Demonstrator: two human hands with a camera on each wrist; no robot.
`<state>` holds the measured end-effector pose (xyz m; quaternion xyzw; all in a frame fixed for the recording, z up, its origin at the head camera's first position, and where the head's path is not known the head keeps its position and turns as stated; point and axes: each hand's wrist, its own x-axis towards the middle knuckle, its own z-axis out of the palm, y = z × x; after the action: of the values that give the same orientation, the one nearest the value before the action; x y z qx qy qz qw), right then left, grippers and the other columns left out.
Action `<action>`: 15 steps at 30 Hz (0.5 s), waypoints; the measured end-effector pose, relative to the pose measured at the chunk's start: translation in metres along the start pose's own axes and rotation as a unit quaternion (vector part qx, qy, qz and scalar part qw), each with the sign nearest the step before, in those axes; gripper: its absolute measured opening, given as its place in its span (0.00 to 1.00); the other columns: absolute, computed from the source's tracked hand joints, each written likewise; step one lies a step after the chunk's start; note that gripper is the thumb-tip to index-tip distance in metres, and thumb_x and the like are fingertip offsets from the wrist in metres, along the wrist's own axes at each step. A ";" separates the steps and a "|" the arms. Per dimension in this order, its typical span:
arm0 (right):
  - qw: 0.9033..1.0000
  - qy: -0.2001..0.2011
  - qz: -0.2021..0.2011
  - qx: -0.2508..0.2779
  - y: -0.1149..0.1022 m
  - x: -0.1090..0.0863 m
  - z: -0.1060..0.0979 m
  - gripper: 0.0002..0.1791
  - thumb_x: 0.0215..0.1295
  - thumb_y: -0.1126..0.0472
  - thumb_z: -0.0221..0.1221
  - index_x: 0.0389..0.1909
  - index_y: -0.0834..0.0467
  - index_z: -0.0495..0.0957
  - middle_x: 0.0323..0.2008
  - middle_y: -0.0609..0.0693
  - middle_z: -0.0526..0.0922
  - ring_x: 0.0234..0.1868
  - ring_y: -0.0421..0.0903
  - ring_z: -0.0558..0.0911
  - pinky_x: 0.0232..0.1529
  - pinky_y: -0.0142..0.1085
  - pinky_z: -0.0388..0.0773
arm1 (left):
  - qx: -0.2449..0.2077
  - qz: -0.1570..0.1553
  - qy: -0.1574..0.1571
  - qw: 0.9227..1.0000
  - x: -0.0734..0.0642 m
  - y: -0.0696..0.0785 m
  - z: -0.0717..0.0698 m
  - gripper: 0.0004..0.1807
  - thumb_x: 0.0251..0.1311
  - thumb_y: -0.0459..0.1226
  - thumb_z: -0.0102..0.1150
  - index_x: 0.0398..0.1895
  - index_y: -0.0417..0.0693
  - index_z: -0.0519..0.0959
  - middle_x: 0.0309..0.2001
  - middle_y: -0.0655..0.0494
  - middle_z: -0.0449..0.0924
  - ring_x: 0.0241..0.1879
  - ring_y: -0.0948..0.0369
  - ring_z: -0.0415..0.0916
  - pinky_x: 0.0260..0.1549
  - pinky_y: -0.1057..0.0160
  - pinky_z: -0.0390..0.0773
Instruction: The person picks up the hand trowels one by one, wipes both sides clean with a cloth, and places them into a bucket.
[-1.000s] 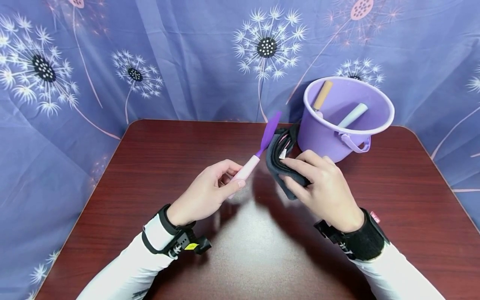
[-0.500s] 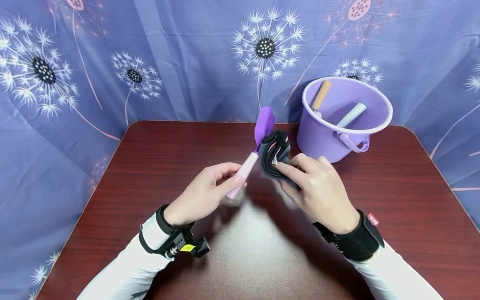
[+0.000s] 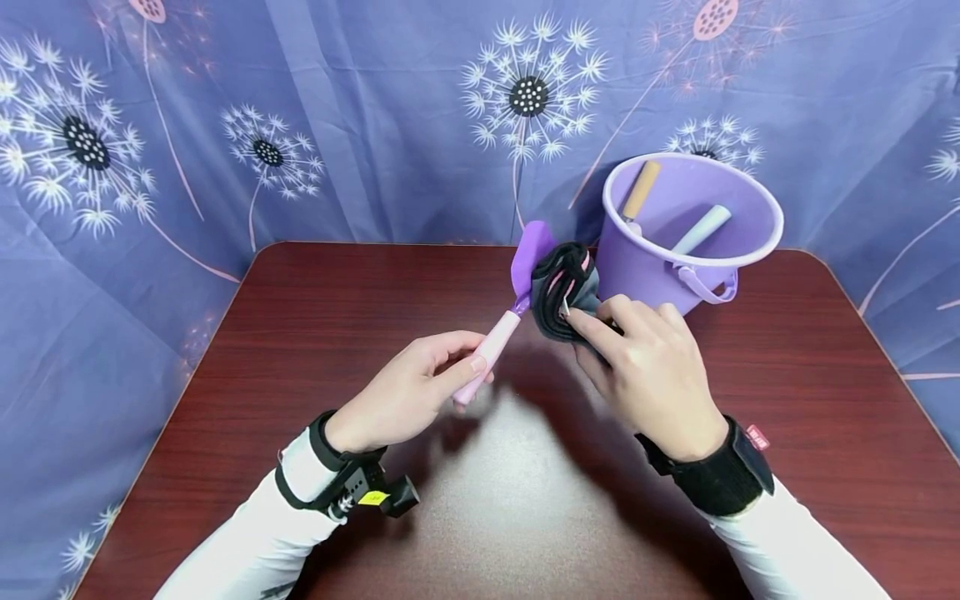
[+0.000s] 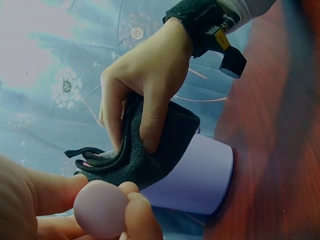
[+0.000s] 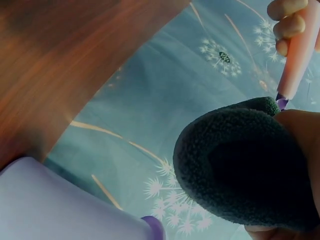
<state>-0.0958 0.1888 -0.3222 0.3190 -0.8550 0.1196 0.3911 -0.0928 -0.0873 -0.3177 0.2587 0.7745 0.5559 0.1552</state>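
My left hand (image 3: 412, 385) pinches the pink handle of a small trowel (image 3: 491, 354), between thumb and fingers. The trowel's purple blade points up and away from me, tilted above the table. In the left wrist view the round end of that handle faces the camera. My right hand (image 3: 651, 367) grips a folded dark grey cloth (image 3: 551, 321) with pink stripes and a small white tag. From the head, the cloth overlaps the right side of the blade. In the right wrist view, the fuzzy cloth (image 5: 200, 165) covers the blade; only a bit of purple neck shows.
A purple bucket (image 3: 637, 271) stands at the back right, just behind the cloth. Inside it lean a wooden handle (image 3: 642, 190) and a pale blue handle (image 3: 703, 228). Behind the dark red wood table (image 3: 337, 292) hangs a blue curtain (image 3: 390, 125) with dandelion prints.
The trowel's blade has turned from nearly edge-on to showing its broad face. The cloth moved left against the blade, then slightly back right and up. The bucket has stayed in place.
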 end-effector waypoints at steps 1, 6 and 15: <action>1.000 0.001 0.002 -0.002 0.001 0.000 0.000 0.17 0.62 0.59 0.57 0.49 0.57 0.85 0.30 0.52 0.75 0.25 0.54 0.73 0.25 0.46 0.57 | 0.002 0.002 -0.003 1.000 0.000 0.000 0.000 0.09 0.75 0.43 0.49 0.41 0.52 0.78 0.25 0.53 0.72 0.25 0.55 0.68 0.26 0.65 0.68; 1.000 0.003 0.020 -0.011 0.008 0.000 0.000 0.18 0.62 0.60 0.57 0.51 0.57 0.84 0.31 0.53 0.76 0.27 0.55 0.75 0.26 0.47 0.58 | 0.020 0.007 -0.015 1.000 0.000 0.000 -0.001 0.09 0.76 0.44 0.49 0.42 0.54 0.77 0.24 0.53 0.70 0.25 0.54 0.68 0.27 0.64 0.68; 0.998 0.012 0.053 -0.021 0.020 -0.002 -0.002 0.18 0.61 0.61 0.58 0.51 0.57 0.84 0.31 0.53 0.76 0.28 0.55 0.76 0.27 0.48 0.59 | 0.048 -0.006 -0.026 0.998 -0.001 0.000 0.000 0.06 0.74 0.42 0.51 0.47 0.59 0.78 0.24 0.58 0.72 0.25 0.57 0.68 0.27 0.66 0.65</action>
<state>-0.1071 0.2059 -0.3214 0.2638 -0.8684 0.1256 0.4007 -0.0919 -0.0882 -0.3173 0.2758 0.7973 0.5105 0.1664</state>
